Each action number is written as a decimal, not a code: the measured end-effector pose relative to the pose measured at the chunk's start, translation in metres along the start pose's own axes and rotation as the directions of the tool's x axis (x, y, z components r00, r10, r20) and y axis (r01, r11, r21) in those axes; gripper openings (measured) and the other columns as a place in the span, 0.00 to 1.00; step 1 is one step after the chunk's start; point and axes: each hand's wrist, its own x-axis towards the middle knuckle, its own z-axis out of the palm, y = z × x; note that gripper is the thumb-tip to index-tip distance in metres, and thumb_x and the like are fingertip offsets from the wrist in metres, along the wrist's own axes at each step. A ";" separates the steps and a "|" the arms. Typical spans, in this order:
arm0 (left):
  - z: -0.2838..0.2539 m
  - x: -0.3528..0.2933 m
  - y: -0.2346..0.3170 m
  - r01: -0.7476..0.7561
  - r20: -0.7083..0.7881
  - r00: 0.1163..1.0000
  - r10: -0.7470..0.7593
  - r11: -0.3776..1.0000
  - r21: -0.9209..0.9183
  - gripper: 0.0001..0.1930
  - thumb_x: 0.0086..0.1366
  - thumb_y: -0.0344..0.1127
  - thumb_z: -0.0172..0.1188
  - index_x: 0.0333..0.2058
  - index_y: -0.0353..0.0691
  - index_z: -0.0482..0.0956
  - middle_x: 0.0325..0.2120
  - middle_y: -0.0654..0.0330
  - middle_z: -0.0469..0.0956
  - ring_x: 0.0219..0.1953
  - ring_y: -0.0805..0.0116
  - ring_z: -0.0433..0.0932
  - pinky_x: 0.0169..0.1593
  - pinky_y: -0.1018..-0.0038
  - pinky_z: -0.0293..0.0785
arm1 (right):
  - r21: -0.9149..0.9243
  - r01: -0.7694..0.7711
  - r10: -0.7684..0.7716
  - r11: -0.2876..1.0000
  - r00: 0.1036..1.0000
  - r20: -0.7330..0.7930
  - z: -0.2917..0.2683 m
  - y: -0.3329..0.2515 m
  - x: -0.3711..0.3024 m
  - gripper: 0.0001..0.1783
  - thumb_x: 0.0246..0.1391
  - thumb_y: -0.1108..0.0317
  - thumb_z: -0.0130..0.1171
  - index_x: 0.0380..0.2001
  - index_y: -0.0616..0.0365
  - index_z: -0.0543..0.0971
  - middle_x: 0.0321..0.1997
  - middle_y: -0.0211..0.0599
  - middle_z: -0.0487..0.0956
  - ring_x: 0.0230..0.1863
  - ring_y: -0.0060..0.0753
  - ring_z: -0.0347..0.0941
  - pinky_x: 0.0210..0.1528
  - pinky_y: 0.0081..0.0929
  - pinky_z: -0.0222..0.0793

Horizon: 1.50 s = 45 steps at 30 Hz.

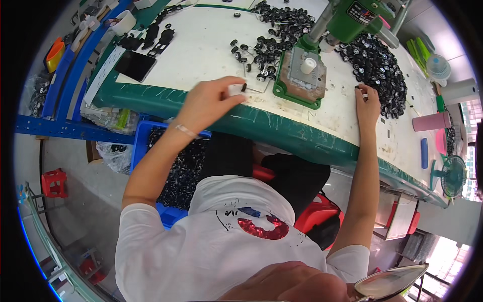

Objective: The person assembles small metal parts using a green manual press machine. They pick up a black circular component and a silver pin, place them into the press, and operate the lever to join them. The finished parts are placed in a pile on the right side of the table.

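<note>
White-sleeved, pinching a small black wheel (pixel 244 87) between the nearly closed thumb and forefinger of the left hand (pixel 205 100), just over the near side of the table (pixel 193 53) and left of a green press (pixel 300 83). Reaching with the right hand (pixel 370 104) to the near left edge of a heap of loose black wheels (pixel 377 63), bending the fingers inward around a dark bit showing at the tips; being unable to tell gripping from mere touching there. Having the press standing between both hands, bearing a short white cylinder (pixel 308 65) on its base. Facing, beyond the left hand and off to its right, a scatter of wheels on thin metal axles (pixel 289 22). Having a dark-screened phone (pixel 136 65) lying flat at the left, near black plastic parts (pixel 163 40); having a pink cylinder (pixel 431 122) lying well to the right, near a teal fan (pixel 454 176). Sitting beside a blue bin (pixel 137 146) of small dark parts, below the table's green edge.
</note>
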 end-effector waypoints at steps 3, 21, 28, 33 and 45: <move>0.033 0.031 -0.010 -0.179 -0.056 0.979 0.194 0.962 0.204 0.14 0.57 0.39 0.61 0.40 0.40 0.80 0.17 0.58 0.73 0.20 0.67 0.72 0.27 0.72 0.66 | -0.013 0.006 -0.006 1.000 1.000 0.003 -0.001 -0.001 -0.001 0.10 0.51 0.63 0.59 0.38 0.51 0.79 0.33 0.29 0.76 0.26 0.27 0.69 0.32 0.26 0.66; 0.009 0.064 -0.013 -0.124 -0.102 0.992 0.079 0.799 -0.588 0.14 0.60 0.26 0.59 0.47 0.35 0.78 0.31 0.63 0.80 0.41 0.72 0.79 0.49 0.79 0.71 | 0.598 0.168 -0.267 0.784 0.960 0.081 0.001 -0.114 0.001 0.14 0.52 0.71 0.61 0.44 0.58 0.79 0.39 0.35 0.76 0.36 0.25 0.73 0.40 0.22 0.70; 0.039 0.106 0.018 -0.050 -0.074 0.997 -0.006 0.676 -0.735 0.09 0.61 0.28 0.60 0.41 0.33 0.79 0.33 0.58 0.82 0.40 0.74 0.78 0.48 0.79 0.71 | 0.641 0.037 -0.204 0.766 0.961 0.188 0.021 -0.136 -0.002 0.13 0.55 0.67 0.58 0.43 0.58 0.79 0.41 0.36 0.75 0.40 0.27 0.73 0.42 0.24 0.69; 0.060 0.122 0.031 -0.202 -0.162 0.979 0.127 0.750 -0.630 0.08 0.58 0.30 0.64 0.36 0.35 0.81 0.32 0.62 0.82 0.35 0.78 0.77 0.42 0.81 0.72 | 0.705 -0.079 -0.140 0.705 0.959 0.248 0.027 -0.144 -0.008 0.14 0.56 0.67 0.58 0.44 0.60 0.79 0.44 0.34 0.75 0.43 0.27 0.73 0.47 0.24 0.69; 0.072 0.131 0.038 -0.369 -0.244 0.927 0.286 0.815 -0.448 0.08 0.54 0.33 0.67 0.31 0.35 0.83 0.29 0.65 0.78 0.33 0.76 0.73 0.40 0.80 0.68 | 0.739 -0.161 -0.085 0.654 0.955 0.284 0.031 -0.141 -0.012 0.16 0.55 0.67 0.61 0.46 0.60 0.79 0.45 0.33 0.76 0.44 0.24 0.71 0.49 0.22 0.66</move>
